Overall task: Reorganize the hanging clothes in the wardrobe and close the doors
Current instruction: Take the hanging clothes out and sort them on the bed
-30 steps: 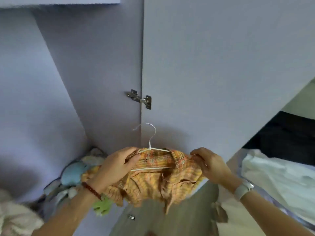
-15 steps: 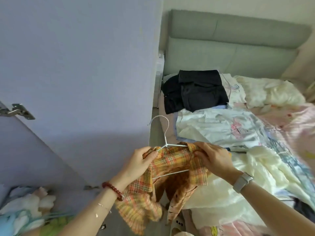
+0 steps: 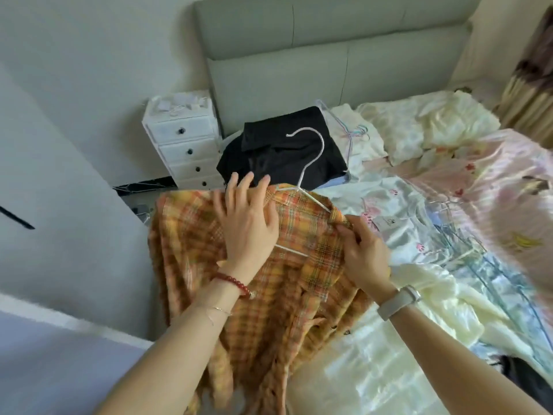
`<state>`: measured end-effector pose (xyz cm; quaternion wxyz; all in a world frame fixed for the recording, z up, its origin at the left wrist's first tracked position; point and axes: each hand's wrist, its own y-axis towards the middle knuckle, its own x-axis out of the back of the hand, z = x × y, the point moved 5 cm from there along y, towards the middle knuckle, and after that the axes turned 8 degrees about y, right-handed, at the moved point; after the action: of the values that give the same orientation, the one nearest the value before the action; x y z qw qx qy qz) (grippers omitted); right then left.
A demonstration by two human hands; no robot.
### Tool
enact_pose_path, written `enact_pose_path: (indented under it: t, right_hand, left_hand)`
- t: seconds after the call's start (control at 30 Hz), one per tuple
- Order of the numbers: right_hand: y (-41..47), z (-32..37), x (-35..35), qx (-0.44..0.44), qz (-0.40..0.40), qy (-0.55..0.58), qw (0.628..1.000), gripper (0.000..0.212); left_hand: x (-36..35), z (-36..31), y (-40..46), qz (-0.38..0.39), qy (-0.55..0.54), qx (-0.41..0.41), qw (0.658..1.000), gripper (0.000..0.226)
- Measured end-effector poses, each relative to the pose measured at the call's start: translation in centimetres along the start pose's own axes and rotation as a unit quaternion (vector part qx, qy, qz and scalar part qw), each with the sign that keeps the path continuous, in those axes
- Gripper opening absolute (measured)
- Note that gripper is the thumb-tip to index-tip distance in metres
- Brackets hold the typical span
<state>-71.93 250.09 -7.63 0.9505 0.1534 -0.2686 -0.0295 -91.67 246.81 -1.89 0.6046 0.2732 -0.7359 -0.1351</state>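
An orange plaid shirt [image 3: 191, 241] on a white wire hanger [image 3: 311, 163] lies spread over the near edge of the bed [image 3: 374, 363]. My left hand [image 3: 245, 223] lies flat on the shirt's upper part with fingers straight and spread. My right hand [image 3: 363, 253] pinches the shirt's collar at its right shoulder. The hanger's hook sticks up over a black garment [image 3: 269, 151]. A lilac wardrobe door [image 3: 59, 369] shows at the bottom left.
Several folded and loose garments cover the bed: a white printed one [image 3: 398, 202], a cream one [image 3: 443, 310], a pink floral cover [image 3: 508, 181]. Spare wire hangers [image 3: 353, 136] lie near the grey headboard [image 3: 329, 49]. A white small drawer unit [image 3: 185, 145] stands beside the bed.
The view swung from the wardrobe to the bed. The shirt on its hanger went from held in the air to laid on the bed, and my left hand opened flat on it.
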Motion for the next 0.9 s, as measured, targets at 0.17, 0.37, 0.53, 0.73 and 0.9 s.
enact_pose_path:
  t: [0.17,0.37,0.53,0.73,0.9]
  right_hand:
    - [7.1,-4.1,1.5,-0.056,-0.049,0.093,0.993,0.017]
    - [13.9,-14.3,5.2,-0.183,-0.152,0.174,0.955,0.024]
    - [17.7,-23.6,7.9,-0.267,-0.231,0.137,0.926,0.03]
    - [21.1,-32.8,9.9,-0.325,-0.248,0.081,0.909,0.027]
    - [21.2,-39.2,10.1,-0.377,-0.214,0.022,0.901,0.03]
  left_hand:
    - [-5.0,-5.0,6.2,0.025,0.0,-0.055,0.998,0.059]
    - [-14.6,-11.7,7.7,0.152,-0.067,-0.085,0.983,0.063]
    - [-24.5,-16.4,4.8,0.293,-0.061,-0.126,0.946,0.061]
    - [-33.6,-16.3,-1.9,0.425,-0.01,-0.161,0.891,0.059]
    - [-37.6,-12.8,-6.6,0.523,0.037,-0.127,0.842,0.059]
